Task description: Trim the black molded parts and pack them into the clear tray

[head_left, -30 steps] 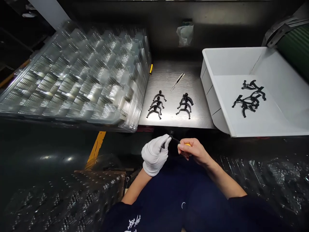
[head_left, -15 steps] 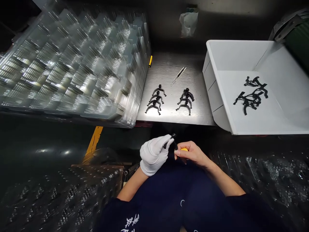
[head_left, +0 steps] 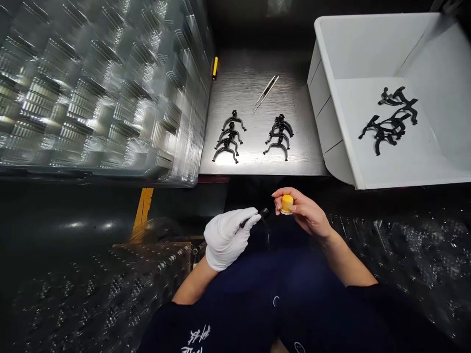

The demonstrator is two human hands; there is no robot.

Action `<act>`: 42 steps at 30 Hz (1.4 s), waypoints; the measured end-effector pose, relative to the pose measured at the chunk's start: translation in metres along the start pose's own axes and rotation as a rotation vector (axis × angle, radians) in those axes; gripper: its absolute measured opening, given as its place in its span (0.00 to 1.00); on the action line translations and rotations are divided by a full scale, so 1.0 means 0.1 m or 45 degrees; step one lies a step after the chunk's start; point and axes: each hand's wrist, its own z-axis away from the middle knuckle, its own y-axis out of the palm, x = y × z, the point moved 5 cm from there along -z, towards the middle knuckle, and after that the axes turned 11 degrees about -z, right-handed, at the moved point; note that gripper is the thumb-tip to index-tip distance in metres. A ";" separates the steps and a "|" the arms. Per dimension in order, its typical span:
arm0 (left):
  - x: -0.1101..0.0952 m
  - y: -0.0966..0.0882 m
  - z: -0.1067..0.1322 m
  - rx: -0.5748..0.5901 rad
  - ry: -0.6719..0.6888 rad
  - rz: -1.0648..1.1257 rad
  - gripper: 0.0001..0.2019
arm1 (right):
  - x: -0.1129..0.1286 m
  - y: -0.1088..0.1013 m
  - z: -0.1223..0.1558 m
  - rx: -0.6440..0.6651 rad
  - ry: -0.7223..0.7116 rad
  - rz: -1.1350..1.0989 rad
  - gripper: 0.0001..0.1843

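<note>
Gloved left hand: the white-gloved left hand, just below centre, has thumb and fingers pinched on a black clip.
Held clip: near centre, partly hidden by the glove; its hanging leg blurs into the dark shirt.
Bare right hand: the right hand, right of the clip, grips a yellow cap with a pale lower edge; cap and clip are apart.
Metal table: upper centre, the tabletop bears two columns of black clips, overlapping too closely for a sure count. Beyond lie a slim cutter and a yellow-and-black stick.
White bin: the bin, cut off at right, holds tangled black pieces.
Clear trays: the trays run off the upper left, blurred by glare.
Shirt writing: the navy shirt bears white characters at bottom, skewed and cut off, unreadable with certainty.
</note>
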 end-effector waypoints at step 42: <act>-0.07 0.00 -0.02 -0.016 0.268 -0.137 0.06 | -0.23 0.31 -0.20 0.030 0.284 -0.133 0.21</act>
